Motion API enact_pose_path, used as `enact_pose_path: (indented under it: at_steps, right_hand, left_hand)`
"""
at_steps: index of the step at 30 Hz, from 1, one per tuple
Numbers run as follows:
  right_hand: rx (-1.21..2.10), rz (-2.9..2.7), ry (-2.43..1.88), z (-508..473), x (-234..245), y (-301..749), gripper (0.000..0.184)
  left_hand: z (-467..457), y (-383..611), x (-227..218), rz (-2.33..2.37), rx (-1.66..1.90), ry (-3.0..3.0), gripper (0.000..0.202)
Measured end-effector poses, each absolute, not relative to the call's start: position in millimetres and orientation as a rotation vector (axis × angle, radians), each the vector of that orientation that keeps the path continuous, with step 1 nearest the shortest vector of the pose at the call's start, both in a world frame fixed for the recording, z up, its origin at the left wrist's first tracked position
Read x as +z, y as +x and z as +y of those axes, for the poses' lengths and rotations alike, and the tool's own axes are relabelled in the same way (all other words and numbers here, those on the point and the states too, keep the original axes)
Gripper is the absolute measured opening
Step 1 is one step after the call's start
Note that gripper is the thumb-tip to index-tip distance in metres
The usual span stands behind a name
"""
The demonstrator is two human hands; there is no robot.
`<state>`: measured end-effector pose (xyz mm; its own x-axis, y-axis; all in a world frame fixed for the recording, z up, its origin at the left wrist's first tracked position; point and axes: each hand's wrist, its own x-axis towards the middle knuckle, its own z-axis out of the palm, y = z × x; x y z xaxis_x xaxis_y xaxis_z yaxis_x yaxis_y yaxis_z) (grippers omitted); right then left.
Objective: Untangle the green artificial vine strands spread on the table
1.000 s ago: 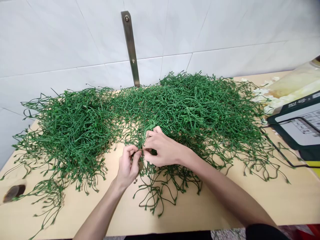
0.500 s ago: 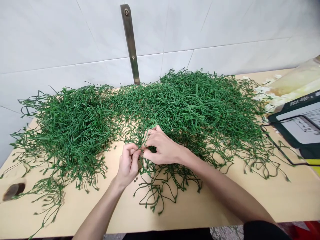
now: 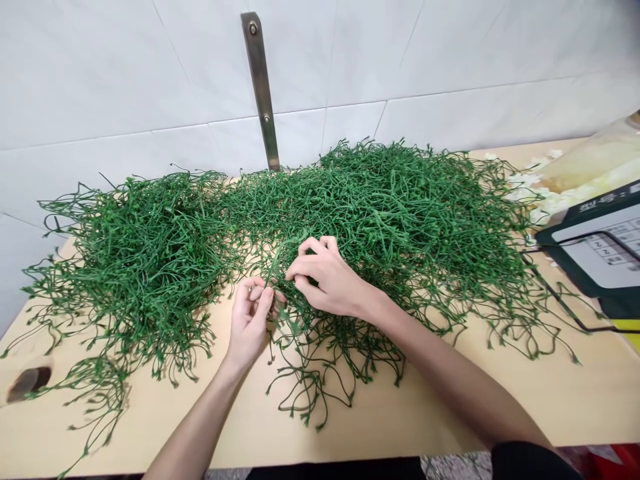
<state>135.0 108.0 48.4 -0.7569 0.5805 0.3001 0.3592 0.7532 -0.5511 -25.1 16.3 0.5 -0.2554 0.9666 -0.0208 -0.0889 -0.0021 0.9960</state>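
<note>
Clock: centred on left hand, 12 toward the wall.
Left hand point(image 3: 249, 323): thumb and forefinger pinching a green strand point(image 3: 275, 263) near its lower end.
Held strand: leaves the pinch toward 1 o'clock, reaching the near edge of the right heap.
Right hand point(image 3: 325, 277): at 2 o'clock, just beside the left, fingers curled, thumb near forefinger; can't tell if anything is between the tips.
Right heap point(image 3: 395, 200): 2 o'clock, the wider tangle, right up to the right hand.
Left heap point(image 3: 150, 260): 10 o'clock, joined to the other by a thinner band of stems.
Loose strands point(image 3: 316, 387): 4 o'clock, trailing over the tabletop point(image 3: 380, 420).
Surroundings: metal strip point(image 3: 260, 93) on the wall at 12; black wire point(image 3: 553, 291) and printed panel point(image 3: 607, 247) near 3.
Handling, my call: keep the pinch light and close to the working end, right fingertips doing the fine work. Draw slowly along the stem; neighbours look hooked together (branched tips probably snag). If it catches, free the crossing rather than tug, or the heap may drag along.
</note>
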Motion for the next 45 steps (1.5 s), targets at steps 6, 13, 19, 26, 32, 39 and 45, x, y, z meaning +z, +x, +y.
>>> enact_pose_path:
  at_steps: [6, 13, 19, 26, 32, 39, 45]
  right_hand:
    - [0.875, -2.621, -0.647, 103, 58, 134, 0.037]
    - [1.063, -2.567, -0.602, 103, 53, 131, 0.034]
    - [1.112, -2.549, -0.613, 103, 56, 134, 0.015]
    - [1.054, -2.683, -0.633, 106, 55, 133, 0.020]
    - [0.868, -2.729, -0.535, 106, 54, 134, 0.020]
    - [0.814, -2.716, -0.523, 106, 50, 134, 0.025]
    - [1.138, -2.617, -0.594, 108, 56, 136, 0.034]
  left_hand:
    - [16, -25, 3, 1.368, 1.438, 1.122, 0.027]
    - [11, -26, 0, 1.385, 1.332, 1.162, 0.027]
    - [6, -27, -2, 1.352, 1.276, 1.213, 0.024]
    - [4, -28, -3, 1.290, 1.257, 1.349, 0.018]
    - [5, -29, -5, 1.270, 1.257, 1.274, 0.021]
    - [7, -26, -2, 1.311, 1.296, 1.315, 0.019]
    - [5, -26, -7, 1.366, 1.316, 1.304, 0.015]
